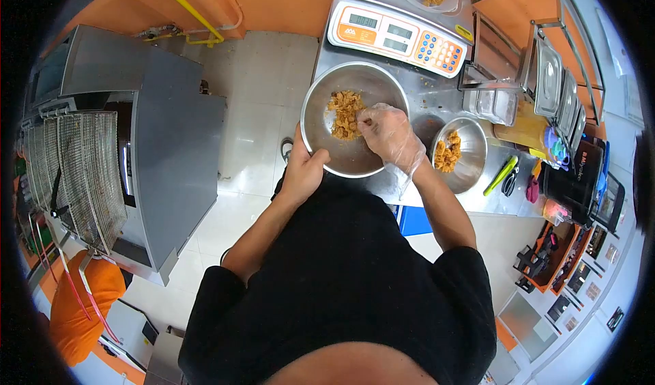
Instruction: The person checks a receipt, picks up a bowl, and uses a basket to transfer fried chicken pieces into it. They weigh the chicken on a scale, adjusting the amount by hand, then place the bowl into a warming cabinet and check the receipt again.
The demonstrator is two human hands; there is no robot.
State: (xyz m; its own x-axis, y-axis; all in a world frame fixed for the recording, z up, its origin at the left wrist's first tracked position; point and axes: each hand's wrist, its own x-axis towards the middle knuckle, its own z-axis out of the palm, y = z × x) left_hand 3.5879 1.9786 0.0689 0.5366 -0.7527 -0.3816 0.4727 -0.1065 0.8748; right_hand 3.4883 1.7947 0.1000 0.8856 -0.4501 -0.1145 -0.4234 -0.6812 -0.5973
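A large steel mixing bowl (318, 98) sits at the counter's left edge with golden-brown fried pieces (345, 112) heaped inside. My left hand (306, 173) grips its lower-left rim, thumb up, the other fingers partly hidden by the bowl. Over the bowl's right side is my right hand (390, 136) in a clear plastic glove. Its fingers are bent together beside the heap; whatever is between them is too small to make out. A smaller steel bowl (472, 154), right of that wrist, holds more fried pieces (447, 153).
Behind the big bowl stands a digital scale (396, 38) bearing a plate (450, 0) of fried pieces. To the right are a clear container (495, 105), a green-handled tool (501, 175), black scissors (510, 181) and a wire rack (498, 83). Fryer baskets (82, 173) hang at the left.
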